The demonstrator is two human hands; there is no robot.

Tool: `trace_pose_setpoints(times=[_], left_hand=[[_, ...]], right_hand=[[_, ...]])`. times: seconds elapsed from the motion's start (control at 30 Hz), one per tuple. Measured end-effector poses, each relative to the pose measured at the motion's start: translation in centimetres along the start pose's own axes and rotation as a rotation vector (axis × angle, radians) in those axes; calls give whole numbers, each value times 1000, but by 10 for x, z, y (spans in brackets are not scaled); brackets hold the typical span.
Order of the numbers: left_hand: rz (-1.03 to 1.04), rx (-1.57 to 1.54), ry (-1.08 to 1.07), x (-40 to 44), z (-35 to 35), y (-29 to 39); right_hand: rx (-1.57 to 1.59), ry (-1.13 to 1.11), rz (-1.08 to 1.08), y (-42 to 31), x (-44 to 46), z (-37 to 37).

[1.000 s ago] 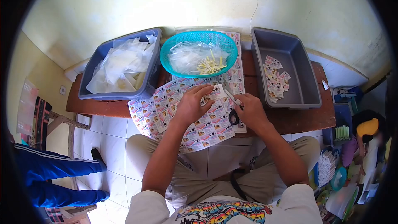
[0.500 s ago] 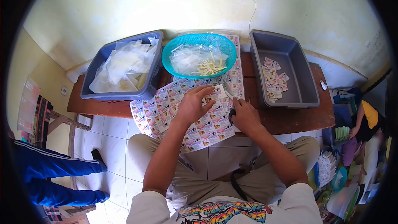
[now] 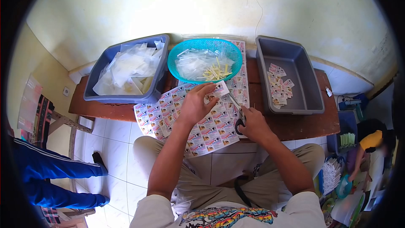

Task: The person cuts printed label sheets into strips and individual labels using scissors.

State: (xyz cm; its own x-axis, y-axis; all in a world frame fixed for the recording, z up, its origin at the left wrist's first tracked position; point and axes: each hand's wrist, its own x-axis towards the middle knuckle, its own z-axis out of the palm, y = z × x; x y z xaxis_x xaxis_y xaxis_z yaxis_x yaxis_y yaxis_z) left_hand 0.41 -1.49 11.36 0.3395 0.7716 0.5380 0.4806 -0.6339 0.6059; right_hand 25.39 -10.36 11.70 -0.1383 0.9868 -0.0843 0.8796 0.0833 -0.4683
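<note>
My left hand (image 3: pixel 197 103) is closed on a small strip of printed labels (image 3: pixel 220 89), with thumb and fingers at its left end. In my right hand (image 3: pixel 254 123) is a pair of scissors (image 3: pixel 235 101); its dark handle loop shows by my fingers and the blades point up and left toward the strip. Whether the blades touch the strip I cannot tell. Below both hands, sheets of printed labels (image 3: pixel 209 137) lie on the brown bench and overhang its front edge. Just beyond the left hand stands a turquoise basket (image 3: pixel 174 68) holding clear plastic pieces and pale yellow sticks.
A grey tub (image 3: pixel 120 98) at the left holds translucent plastic bags. Another grey tub (image 3: pixel 298 65) at the right holds cut labels (image 3: pixel 279 85). A person in blue trousers (image 3: pixel 59 173) is at the left; another person (image 3: pixel 371 141) bends over containers at the lower right.
The label strip in my left hand is lifted and turned slightly. My right hand and the scissors have shifted a little right and down. The person at the right has reached lower.
</note>
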Motion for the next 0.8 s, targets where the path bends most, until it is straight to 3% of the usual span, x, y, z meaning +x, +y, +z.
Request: trace_pose_setpoints(times=[0.37,0.57,0.8], left_hand=[[-9,51,126,14,-13,-8],[-40,25,118,28,-21,-7],[60,80,72,54,-35,-17]], right_hand=[[128,208,-180,-16,-21,-41],[254,138,-124,-37,-13,-58],[659,-1,-123,-22,24,-39]])
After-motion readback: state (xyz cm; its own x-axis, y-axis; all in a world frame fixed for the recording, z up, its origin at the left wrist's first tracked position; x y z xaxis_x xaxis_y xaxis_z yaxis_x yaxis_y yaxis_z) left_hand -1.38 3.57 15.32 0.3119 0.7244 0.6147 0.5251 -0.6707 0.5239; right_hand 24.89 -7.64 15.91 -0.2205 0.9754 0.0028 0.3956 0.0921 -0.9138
